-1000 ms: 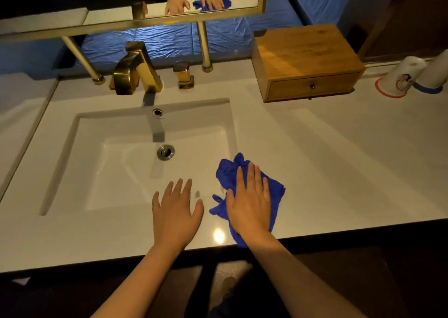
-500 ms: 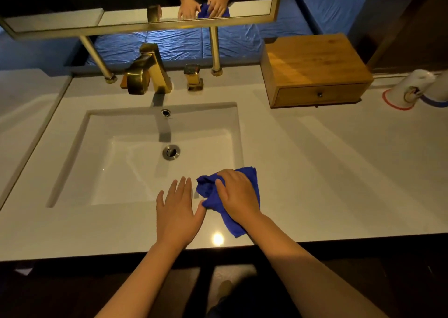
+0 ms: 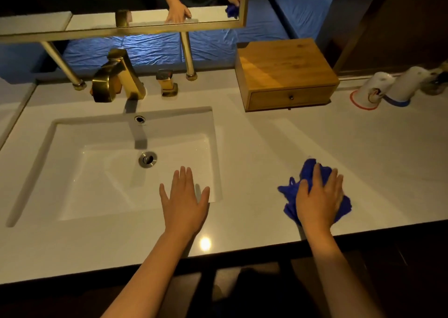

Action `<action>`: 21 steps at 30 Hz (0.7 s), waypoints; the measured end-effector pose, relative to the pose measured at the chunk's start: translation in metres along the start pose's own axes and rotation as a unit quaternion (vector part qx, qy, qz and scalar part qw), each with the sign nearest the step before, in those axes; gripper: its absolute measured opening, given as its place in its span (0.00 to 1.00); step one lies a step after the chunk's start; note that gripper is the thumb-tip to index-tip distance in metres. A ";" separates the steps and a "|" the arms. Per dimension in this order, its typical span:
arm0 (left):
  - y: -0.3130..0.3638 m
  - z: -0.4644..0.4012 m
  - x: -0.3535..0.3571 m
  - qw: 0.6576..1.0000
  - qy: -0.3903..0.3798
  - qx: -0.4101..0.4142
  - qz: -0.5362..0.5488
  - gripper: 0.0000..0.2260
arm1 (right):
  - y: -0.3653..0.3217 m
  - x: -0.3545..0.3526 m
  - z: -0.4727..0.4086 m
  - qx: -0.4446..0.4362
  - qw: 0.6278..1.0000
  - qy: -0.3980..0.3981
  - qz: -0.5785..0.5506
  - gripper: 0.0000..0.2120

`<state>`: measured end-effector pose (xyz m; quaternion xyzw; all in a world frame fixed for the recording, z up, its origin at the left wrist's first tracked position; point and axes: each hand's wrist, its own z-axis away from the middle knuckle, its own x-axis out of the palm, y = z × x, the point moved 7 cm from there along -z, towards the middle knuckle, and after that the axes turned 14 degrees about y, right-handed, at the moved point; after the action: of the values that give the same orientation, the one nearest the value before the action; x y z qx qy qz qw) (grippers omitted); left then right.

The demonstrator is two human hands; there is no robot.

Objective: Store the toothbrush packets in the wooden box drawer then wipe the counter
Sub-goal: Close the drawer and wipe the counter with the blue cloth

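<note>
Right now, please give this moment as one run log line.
phase: wiping counter | right hand: flat on blue cloth | left hand: flat at sink edge | wooden box drawer: closed

Right hand + cloth moved right along counter front edge: a second ago beside sink's front right corner, next to left hand, now well apart from both. Cloth shape changed: flat under open palm, then bunched in curled fingers half a second ago, now crumpled under spread fingers again, more cloth showing left of hand and past fingertips. Hand motion-blurred now. In mirror, cloth reflection shifted to frame's right edge.
</note>
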<state>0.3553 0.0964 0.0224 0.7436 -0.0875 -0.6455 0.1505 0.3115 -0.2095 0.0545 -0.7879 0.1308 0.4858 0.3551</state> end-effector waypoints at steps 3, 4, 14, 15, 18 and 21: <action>0.003 -0.001 0.010 0.999 0.000 -0.001 -0.051 0.31 | 0.007 0.024 0.002 -0.040 0.992 -0.052 0.112 0.31; 0.002 -0.001 0.010 0.998 0.004 -0.004 -0.059 0.31 | 0.005 0.028 -0.001 -0.050 0.990 -0.051 0.120 0.31; 0.004 -0.001 0.007 0.997 0.003 -0.023 -0.068 0.32 | -0.079 0.072 0.003 -0.316 0.936 -0.155 -0.003 0.28; 0.004 -0.001 0.007 0.997 0.003 -0.024 -0.067 0.32 | -0.095 0.076 0.017 -0.339 0.924 -0.174 -0.025 0.27; 0.003 -0.002 0.008 0.997 0.002 -0.028 -0.066 0.32 | -0.145 0.087 0.057 -0.400 0.889 -0.211 -0.080 0.26; 0.001 -0.003 0.010 0.996 0.006 -0.031 -0.078 0.31 | -0.174 0.095 0.079 -0.415 0.871 -0.238 -0.115 0.23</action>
<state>0.3599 0.0928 0.0141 0.7469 -0.0081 -0.6534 0.1229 0.4017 -0.0178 0.0262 -0.7324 -0.2632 0.6241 0.0696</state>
